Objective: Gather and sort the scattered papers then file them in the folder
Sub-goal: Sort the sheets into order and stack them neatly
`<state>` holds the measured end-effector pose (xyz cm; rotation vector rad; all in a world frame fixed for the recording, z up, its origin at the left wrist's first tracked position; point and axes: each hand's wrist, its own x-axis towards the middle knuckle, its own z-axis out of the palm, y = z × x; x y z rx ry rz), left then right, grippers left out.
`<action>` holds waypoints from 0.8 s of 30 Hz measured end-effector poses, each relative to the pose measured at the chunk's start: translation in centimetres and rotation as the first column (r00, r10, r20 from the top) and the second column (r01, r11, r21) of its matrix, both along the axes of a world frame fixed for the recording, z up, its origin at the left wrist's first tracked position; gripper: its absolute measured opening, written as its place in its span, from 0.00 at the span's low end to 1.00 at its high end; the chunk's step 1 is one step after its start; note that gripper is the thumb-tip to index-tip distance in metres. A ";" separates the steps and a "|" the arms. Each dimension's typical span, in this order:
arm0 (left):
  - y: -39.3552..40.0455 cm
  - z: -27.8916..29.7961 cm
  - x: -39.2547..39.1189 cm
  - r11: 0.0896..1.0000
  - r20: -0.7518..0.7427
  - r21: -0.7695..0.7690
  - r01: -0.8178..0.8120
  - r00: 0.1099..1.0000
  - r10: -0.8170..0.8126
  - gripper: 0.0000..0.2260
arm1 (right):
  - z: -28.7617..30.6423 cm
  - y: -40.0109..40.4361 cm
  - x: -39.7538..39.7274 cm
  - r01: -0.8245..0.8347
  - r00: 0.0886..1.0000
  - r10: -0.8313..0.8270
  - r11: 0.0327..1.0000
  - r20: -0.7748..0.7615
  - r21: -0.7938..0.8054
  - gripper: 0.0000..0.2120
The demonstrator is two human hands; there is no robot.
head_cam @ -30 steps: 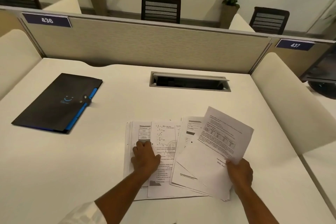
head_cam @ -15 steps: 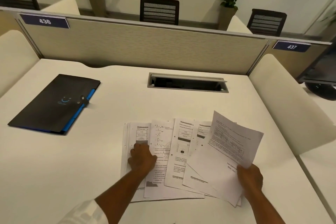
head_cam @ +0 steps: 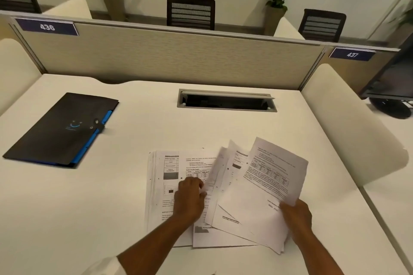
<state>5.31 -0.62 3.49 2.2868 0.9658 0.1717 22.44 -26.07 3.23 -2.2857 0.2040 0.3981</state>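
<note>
Pinching a fanned bunch of loose sheets [head_cam: 263,196] at their near right corner, the right hand [head_cam: 296,219] has fingers curled round the paper edge, sheets splayed and part-lifted off the surface [head_cam: 223,131]. Left hand [head_cam: 190,198] rests knuckles-up on the flat stack [head_cam: 165,185], fingers curled and seemingly nipping the edge of a sheet at the fan's left side; blur there, so exact contact unclear. Risks, as judgement: the fan is held at one corner only, so thin sheets could slip out and slide, or the outermost page could crease or tear at the pinch; dragging the fan across the stack may skew the lower pages, which already sit misaligned with edges stepped; smooth paper on a smooth top gives little friction, so a fast pull could scatter them toward the near edge. Papers are white, thin, floppy, printed with text blocks, tables and some grey boxes; some sheets look punched near one edge. Folder [head_cam: 60,129] lies well apart at far left, closed, flat, dark matte cover with blue tab edges and a small button clasp; nothing filed yet. Surface is off-white, matte, with a rectangular metal cable slot [head_cam: 226,101] beyond the papers. Fabric-textured divider panel [head_cam: 178,56] stands behind, number plates on it.
</note>
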 end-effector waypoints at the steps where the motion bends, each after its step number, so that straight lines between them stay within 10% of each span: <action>1: 0.3 -0.2 -0.2 0.999 -0.036 0.041 -0.026 0.999 0.027 0.11 | 0.0 0.1 -0.1 -0.020 1.000 0.020 1.000 0.006 -0.010 0.15; 7: 1.4 -0.2 -1.2 0.990 -0.141 0.047 -0.131 0.981 0.136 0.15 | 0.1 1.5 -0.9 -0.109 0.993 0.111 0.992 0.028 -0.055 0.15; 16: 3.0 1.1 -0.7 0.941 0.091 -0.275 -0.196 0.969 0.228 0.13 | 1.1 5.2 -2.5 -0.284 0.958 0.285 0.956 0.010 -0.069 0.16; 24: 5.1 -0.1 -4.2 0.917 -0.074 0.027 -0.398 0.914 0.399 0.18 | 1.8 7.9 -3.3 -0.276 0.961 0.272 0.958 -0.053 -0.079 0.30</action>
